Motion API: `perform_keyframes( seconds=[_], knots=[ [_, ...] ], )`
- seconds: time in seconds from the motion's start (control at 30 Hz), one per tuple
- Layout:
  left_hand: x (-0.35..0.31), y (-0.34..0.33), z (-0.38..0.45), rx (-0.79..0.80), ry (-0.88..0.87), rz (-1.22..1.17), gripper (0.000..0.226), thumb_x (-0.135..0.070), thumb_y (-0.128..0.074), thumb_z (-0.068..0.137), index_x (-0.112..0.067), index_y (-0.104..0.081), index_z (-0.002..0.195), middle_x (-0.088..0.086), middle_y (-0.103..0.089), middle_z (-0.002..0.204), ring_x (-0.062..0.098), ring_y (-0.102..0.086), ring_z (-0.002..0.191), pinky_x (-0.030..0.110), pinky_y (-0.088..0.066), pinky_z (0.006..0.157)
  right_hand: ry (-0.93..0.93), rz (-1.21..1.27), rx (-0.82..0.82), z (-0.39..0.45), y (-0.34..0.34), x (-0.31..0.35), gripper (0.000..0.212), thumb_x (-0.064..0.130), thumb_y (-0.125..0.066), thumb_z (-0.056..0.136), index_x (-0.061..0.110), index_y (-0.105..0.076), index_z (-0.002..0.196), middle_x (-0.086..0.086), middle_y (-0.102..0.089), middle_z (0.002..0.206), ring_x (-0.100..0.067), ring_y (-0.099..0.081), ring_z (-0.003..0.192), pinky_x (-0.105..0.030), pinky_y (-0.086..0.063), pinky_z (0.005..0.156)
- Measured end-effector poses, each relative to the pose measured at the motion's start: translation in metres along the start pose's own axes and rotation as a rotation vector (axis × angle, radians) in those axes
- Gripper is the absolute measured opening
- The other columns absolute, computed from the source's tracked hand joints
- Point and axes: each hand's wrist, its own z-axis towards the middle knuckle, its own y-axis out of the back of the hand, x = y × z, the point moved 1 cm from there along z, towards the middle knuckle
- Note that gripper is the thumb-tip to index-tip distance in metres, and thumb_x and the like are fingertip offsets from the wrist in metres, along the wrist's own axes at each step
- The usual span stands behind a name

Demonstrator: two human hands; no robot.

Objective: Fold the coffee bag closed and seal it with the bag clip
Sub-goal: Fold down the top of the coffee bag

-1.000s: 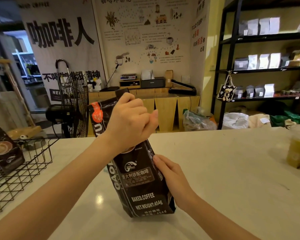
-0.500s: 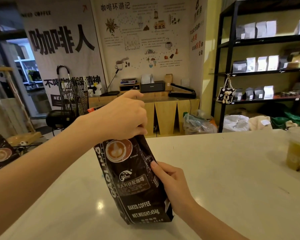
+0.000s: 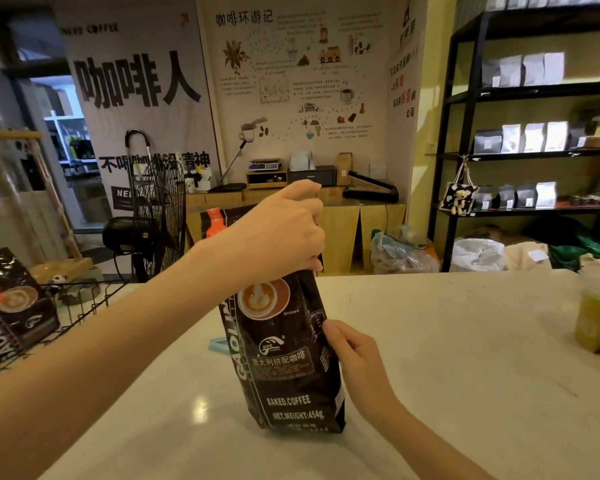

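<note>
A black coffee bag (image 3: pixel 284 358) with a latte picture stands upright on the white counter (image 3: pixel 447 341). My left hand (image 3: pixel 278 233) is closed over the bag's top, and the folded flap with an orange patch sticks out to the left behind my wrist. My right hand (image 3: pixel 354 355) presses against the bag's right side, fingers on its edge. A small light-blue piece, possibly the bag clip (image 3: pixel 217 344), lies on the counter just left of the bag, mostly hidden by my left forearm.
A black wire basket (image 3: pixel 84 306) at the left holds another black coffee bag (image 3: pixel 14 303). A plastic cup of yellow drink (image 3: pixel 598 313) stands at the counter's right edge. A floor fan and shelves of bags are beyond the counter.
My left hand has pushed the bag's top down and over, uncovering the latte picture. The bag stands more upright. My right hand has stayed on the bag's right side.
</note>
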Motion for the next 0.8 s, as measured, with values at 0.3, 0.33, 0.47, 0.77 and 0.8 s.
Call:
perform_keyframes(
  seconds=[0.3,0.33,0.47,0.77,0.8],
  knots=[
    [-0.009,-0.006,0.004,-0.351,0.218,-0.124,0.035,-0.045,-0.058,0.075,-0.02,-0.065,0.099,0.008,-0.056,0.128,0.028,-0.042,0.127,0.053,-0.009,0.109,0.1,-0.128,0.093,0.03,-0.004,0.049,0.048,0.022,-0.08,0.065,0.03,-0.057,0.107,0.008,-0.07,0.102,-0.006,-0.066,0.094,-0.03,-0.054,0.082],
    [-0.005,-0.007,-0.003,-0.419,0.353,-0.242,0.047,-0.05,-0.052,0.076,-0.022,-0.056,0.114,0.006,-0.048,0.135,0.025,-0.037,0.13,0.049,-0.011,0.11,0.093,-0.112,0.089,0.031,-0.002,0.049,0.044,0.02,-0.079,0.067,0.028,-0.059,0.105,0.005,-0.071,0.101,-0.008,-0.067,0.092,-0.031,-0.055,0.081],
    [0.0,-0.029,-0.042,-0.4,0.977,-1.106,0.11,-0.063,-0.07,0.05,-0.024,-0.018,0.14,0.003,-0.028,0.148,0.019,-0.028,0.133,0.039,-0.024,0.106,0.059,-0.034,0.097,0.035,0.012,0.046,0.037,0.013,-0.077,0.068,0.025,-0.062,0.101,0.004,-0.073,0.096,-0.011,-0.069,0.089,-0.025,-0.057,0.074],
    [-0.06,-0.09,-0.056,-0.308,1.127,-2.079,0.061,-0.021,-0.077,0.049,-0.011,-0.058,0.106,0.002,-0.074,0.088,0.018,-0.07,0.079,0.026,-0.054,0.063,-0.042,0.06,0.13,0.041,0.021,0.045,0.034,0.025,-0.073,0.059,0.019,-0.068,0.092,0.002,-0.076,0.088,-0.016,-0.07,0.089,-0.023,-0.054,0.072],
    [-0.062,-0.092,-0.055,-0.354,1.135,-2.102,0.061,-0.02,-0.077,0.048,-0.011,-0.059,0.105,0.004,-0.074,0.088,0.02,-0.07,0.079,0.028,-0.054,0.063,-0.044,0.075,0.125,0.042,0.022,0.045,0.034,0.024,-0.072,0.06,0.018,-0.069,0.093,0.001,-0.075,0.089,-0.017,-0.07,0.09,-0.023,-0.054,0.073]
  ],
)
